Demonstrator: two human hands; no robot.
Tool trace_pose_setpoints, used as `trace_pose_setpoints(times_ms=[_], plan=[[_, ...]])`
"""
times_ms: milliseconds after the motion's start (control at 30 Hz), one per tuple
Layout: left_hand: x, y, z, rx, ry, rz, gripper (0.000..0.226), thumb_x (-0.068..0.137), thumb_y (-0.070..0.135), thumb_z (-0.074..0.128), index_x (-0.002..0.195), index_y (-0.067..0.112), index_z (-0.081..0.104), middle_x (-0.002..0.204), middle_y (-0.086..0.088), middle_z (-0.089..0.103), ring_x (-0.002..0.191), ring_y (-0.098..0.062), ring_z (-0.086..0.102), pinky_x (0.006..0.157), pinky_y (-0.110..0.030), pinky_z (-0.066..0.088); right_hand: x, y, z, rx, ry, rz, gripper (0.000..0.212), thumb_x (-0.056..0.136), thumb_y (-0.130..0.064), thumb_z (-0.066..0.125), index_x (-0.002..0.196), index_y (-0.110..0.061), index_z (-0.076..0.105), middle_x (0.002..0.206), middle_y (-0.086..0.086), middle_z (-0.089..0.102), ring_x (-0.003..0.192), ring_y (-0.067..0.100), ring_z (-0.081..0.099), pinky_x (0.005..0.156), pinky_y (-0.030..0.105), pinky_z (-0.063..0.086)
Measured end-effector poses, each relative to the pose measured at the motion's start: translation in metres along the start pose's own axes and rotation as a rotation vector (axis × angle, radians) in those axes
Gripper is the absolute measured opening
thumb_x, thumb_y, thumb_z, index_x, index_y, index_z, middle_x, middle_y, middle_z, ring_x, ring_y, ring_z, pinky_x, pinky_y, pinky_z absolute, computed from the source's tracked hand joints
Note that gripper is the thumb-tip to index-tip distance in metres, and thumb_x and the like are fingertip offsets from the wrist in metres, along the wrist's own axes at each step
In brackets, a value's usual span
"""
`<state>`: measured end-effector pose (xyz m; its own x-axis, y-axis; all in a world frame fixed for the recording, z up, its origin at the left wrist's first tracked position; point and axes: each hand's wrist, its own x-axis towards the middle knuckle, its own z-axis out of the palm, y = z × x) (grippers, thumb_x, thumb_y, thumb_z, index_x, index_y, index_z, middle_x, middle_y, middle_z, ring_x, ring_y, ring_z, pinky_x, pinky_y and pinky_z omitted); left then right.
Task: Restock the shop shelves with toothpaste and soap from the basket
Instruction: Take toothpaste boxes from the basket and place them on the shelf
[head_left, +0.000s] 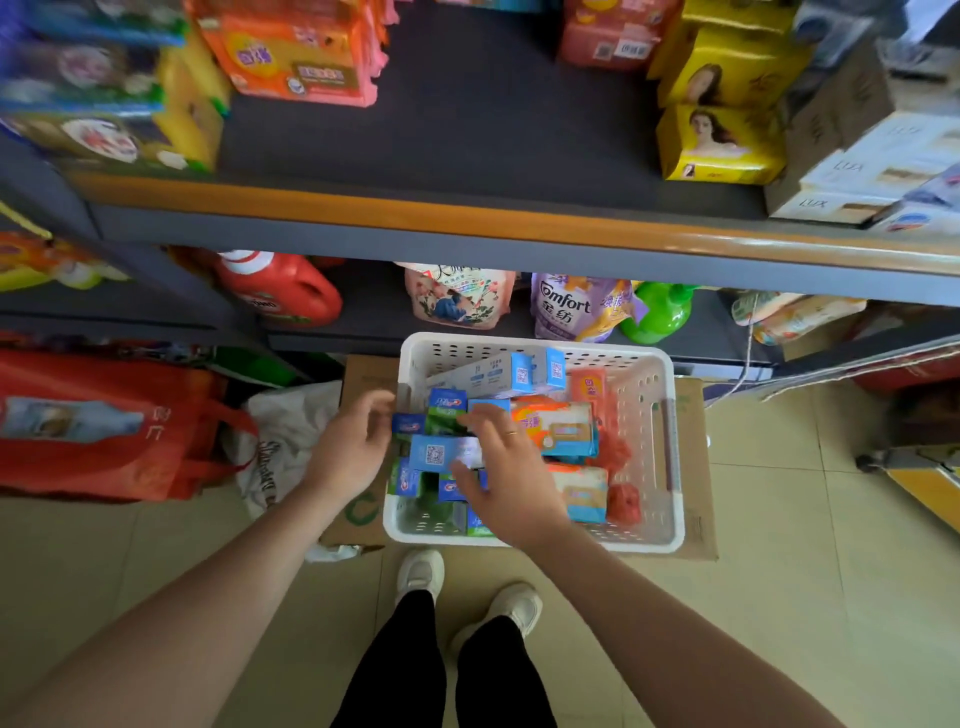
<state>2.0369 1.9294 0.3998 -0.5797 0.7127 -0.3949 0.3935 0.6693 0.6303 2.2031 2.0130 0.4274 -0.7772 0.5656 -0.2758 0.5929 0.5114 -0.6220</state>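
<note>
A white plastic basket (667, 447) stands on a flattened cardboard box on the floor below the shelves. Its left half holds several blue and green toothpaste boxes (441, 410); its right half holds orange-and-blue soap packs (563, 428). My left hand (353, 447) hovers at the basket's left rim with relaxed fingers beside the toothpaste boxes. Spread over the pile, my right hand (506, 478) has its fingertips on a blue toothpaste box (434, 454). The dark upper shelf (457, 124) has a bare stretch in its middle.
Orange soap packs (291, 52) sit at the shelf's back left, yellow soap boxes (722, 145) and white LUX boxes (852, 182) at the right. Detergent bottles and refill pouches fill the lower shelf. A red bag (104, 426) and white bag lie on the floor at left.
</note>
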Motion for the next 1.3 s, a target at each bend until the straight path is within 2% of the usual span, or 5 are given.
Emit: trace_pose_setpoints(times_ms=[300,600,1000,1167,1300], plan=[[-0.013,-0.007,-0.019,0.181,-0.074,0.225,0.040,0.090,0.013,0.052,0.130,0.013,0.046,0.123,-0.005,0.056,0.100,-0.019,0.059,0.072,-0.027,0.046,0.009,-0.014,0.005,-0.536,0.000,-0.105,0.060,0.052,-0.032,0.084,0.108,-0.022,0.064,0.087,0.002,0.068,0.077,0.024,0.067,0.058,0.032,0.055],[0.022,0.052,0.026,0.635,-0.252,0.576,0.058,0.088,0.036,0.054,0.139,0.018,0.033,0.142,-0.004,0.038,0.133,-0.024,0.033,0.109,-0.038,0.025,-0.034,0.033,-0.033,-0.251,-0.110,0.373,0.043,0.083,-0.032,0.055,0.121,-0.019,0.041,0.122,0.004,0.044,0.108,0.031,0.054,0.069,0.032,0.041],[0.042,0.071,0.039,0.848,-0.255,0.580,0.045,0.085,0.043,0.057,0.118,0.014,0.049,0.120,-0.004,0.057,0.112,-0.024,0.053,0.091,-0.037,0.042,0.005,0.057,-0.046,0.328,-0.403,0.968,0.044,0.081,-0.037,0.064,0.102,0.000,0.051,0.067,0.008,0.054,0.042,0.015,0.057,0.041,0.020,0.045],[-0.002,0.069,-0.007,0.525,-0.095,0.646,0.044,0.066,0.020,0.080,0.105,0.008,0.063,0.103,-0.009,0.066,0.082,-0.030,0.067,0.059,-0.034,0.052,-0.034,0.051,-0.057,0.104,-0.227,0.708,0.059,0.058,-0.054,0.054,0.094,-0.009,0.062,0.081,0.007,0.066,0.072,0.025,0.063,0.061,0.032,0.049],[-0.044,0.058,-0.020,0.274,-0.076,0.448,0.046,0.074,0.000,0.067,0.119,0.006,0.056,0.126,-0.010,0.051,0.104,-0.030,0.058,0.074,-0.030,0.043,-0.079,0.043,-0.057,0.079,-0.159,0.663,0.049,0.075,-0.039,0.064,0.108,-0.005,0.050,0.103,0.013,0.065,0.095,0.032,0.062,0.070,0.033,0.047]])
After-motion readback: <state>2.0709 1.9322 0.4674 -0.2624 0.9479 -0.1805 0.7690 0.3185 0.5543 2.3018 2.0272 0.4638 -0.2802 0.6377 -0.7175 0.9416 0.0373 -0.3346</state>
